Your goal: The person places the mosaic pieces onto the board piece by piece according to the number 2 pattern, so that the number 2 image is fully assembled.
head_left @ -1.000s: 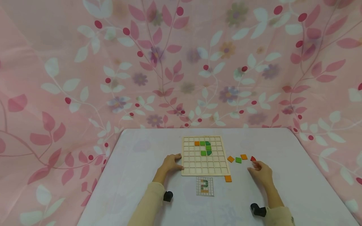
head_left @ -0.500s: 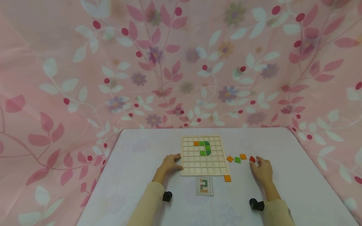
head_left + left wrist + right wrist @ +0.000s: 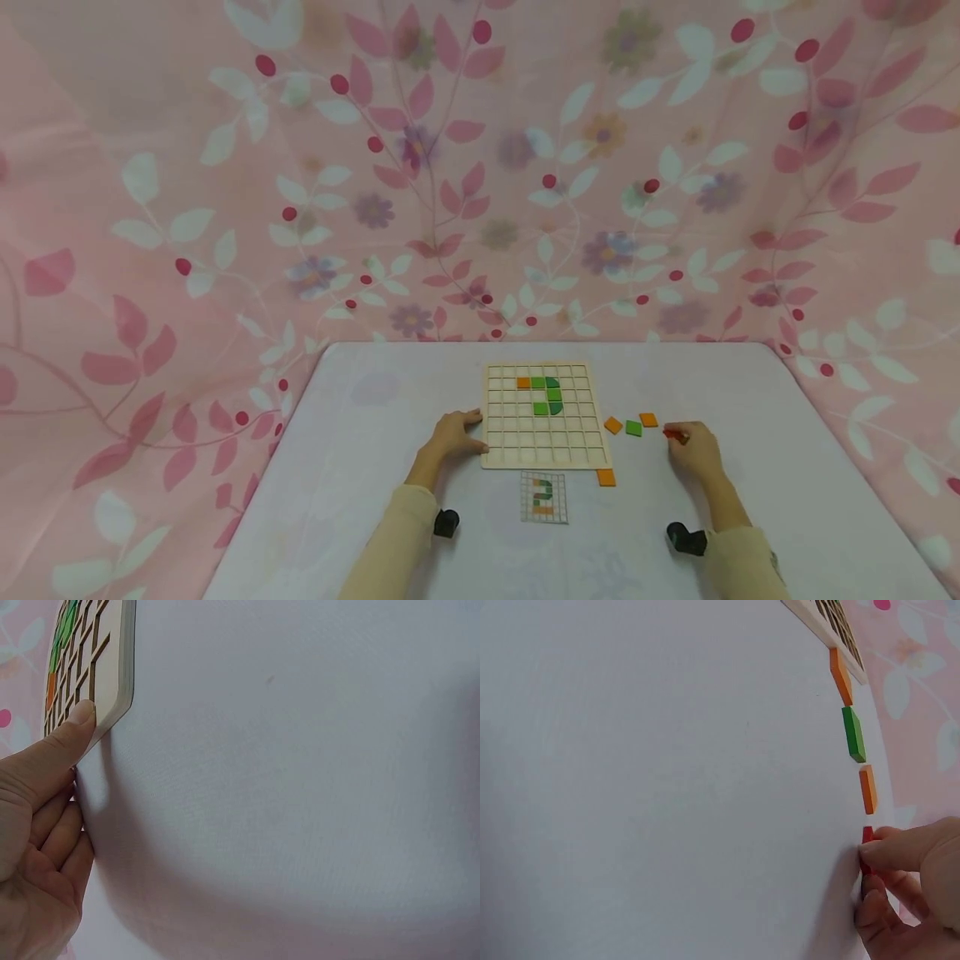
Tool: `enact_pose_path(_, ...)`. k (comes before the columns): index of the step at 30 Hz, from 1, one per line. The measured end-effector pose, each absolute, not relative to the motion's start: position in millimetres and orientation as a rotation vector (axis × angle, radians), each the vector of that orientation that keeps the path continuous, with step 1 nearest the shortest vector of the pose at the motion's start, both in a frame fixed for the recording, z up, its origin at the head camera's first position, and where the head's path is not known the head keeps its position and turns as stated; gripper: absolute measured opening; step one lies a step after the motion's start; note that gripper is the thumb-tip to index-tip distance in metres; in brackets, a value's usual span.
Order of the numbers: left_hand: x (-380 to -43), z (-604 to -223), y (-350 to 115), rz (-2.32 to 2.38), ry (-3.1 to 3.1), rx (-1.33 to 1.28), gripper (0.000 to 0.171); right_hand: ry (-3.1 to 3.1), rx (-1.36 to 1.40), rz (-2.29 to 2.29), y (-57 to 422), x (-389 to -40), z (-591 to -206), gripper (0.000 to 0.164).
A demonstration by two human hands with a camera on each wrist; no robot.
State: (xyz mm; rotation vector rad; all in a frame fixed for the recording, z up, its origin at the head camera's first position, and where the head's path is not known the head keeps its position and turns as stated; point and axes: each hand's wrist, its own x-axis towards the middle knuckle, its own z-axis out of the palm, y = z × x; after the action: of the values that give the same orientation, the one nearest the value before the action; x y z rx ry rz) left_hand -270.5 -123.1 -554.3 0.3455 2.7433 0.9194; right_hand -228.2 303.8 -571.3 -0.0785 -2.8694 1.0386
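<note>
A wooden grid board (image 3: 517,436) lies on the table with one orange tile (image 3: 523,383) and several green tiles (image 3: 554,395) set in its far rows. My left hand (image 3: 452,435) rests at its left edge. In the left wrist view the thumb (image 3: 71,735) lies on the rim near a corner. My right hand (image 3: 696,450) pinches a red quarter-circle tile (image 3: 867,834) between thumb and fingers, which hide most of it. An orange tile (image 3: 648,420), a green tile (image 3: 633,428) and another orange tile (image 3: 613,426) lie between that hand and the board.
A printed pattern card (image 3: 544,497) lies in front of the board. One more orange tile (image 3: 606,477) sits by the board's near right corner. Black wrist devices (image 3: 447,523) show at both sleeves. A pink floral cloth (image 3: 480,167) hangs behind the table (image 3: 390,375).
The fingers of my right hand have closed on the red tile, now mostly covered. The left hand stays at the board's edge. The view shifts slightly.
</note>
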Motion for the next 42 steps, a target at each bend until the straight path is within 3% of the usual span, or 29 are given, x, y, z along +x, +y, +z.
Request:
enact_pose_path(6,-271,-554,-122,0.902,2.754,0.343,0.067,-2.836,0.01,1.216,306,-214,-567,0.022)
enact_pose_path(21,-271,-555,-122,0.912,2.745,0.326,0.067,-2.951,0.023,1.017,311,-216,-572,0.037)
enact_pose_path(42,-271,-555,-122,0.922,2.743,0.33,0.067,-2.916,-0.169,1.001,298,-211,-567,0.036)
